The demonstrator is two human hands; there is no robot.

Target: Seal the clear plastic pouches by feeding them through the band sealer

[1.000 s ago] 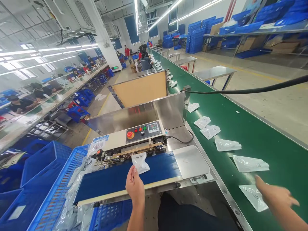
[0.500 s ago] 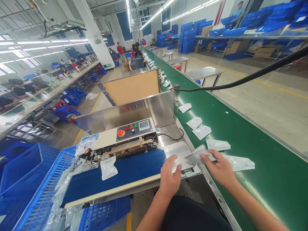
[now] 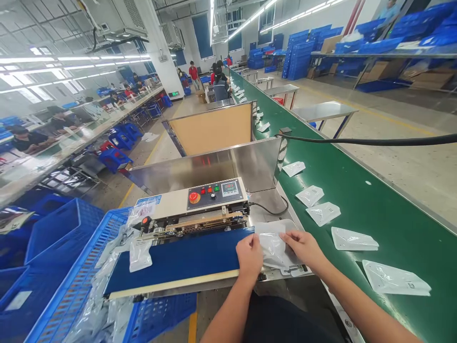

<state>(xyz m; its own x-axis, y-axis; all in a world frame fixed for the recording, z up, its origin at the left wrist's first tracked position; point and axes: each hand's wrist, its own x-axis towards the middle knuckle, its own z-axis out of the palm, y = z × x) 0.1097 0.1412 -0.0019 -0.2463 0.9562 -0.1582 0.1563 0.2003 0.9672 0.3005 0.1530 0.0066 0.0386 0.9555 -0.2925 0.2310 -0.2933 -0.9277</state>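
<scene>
Holding a pouch [image 3: 273, 247] over the metal plate [image 3: 291, 226], right of the frame's centre. Pinching its upper left edge in the left hand [image 3: 250, 255], with thumb and forefinger closing on the film and the other fingers curling in. Pinching the upper right edge likewise in the right hand [image 3: 303, 247], leaving no open gap between thumb and forefinger. Giving no clear view of the fingertips behind the film, or of how hard they are pressing.

Judging by the pose, spreading and squaring the pouch's top beside the near end of the machine [image 3: 214, 195]. Probably calling for a straight, uncreased top edge, both hands staying level, and a gentle shift leftward toward the blue belt [image 3: 193, 255], without catching any fingers.

Showing another pouch [image 3: 140, 256] lying flat at centre left, touching the machine's far end. Showing loose pouches [image 3: 353, 239] on the green belt [image 3: 403, 224] at right, and more heaping in the crate [image 3: 67, 281] at lower left.
</scene>
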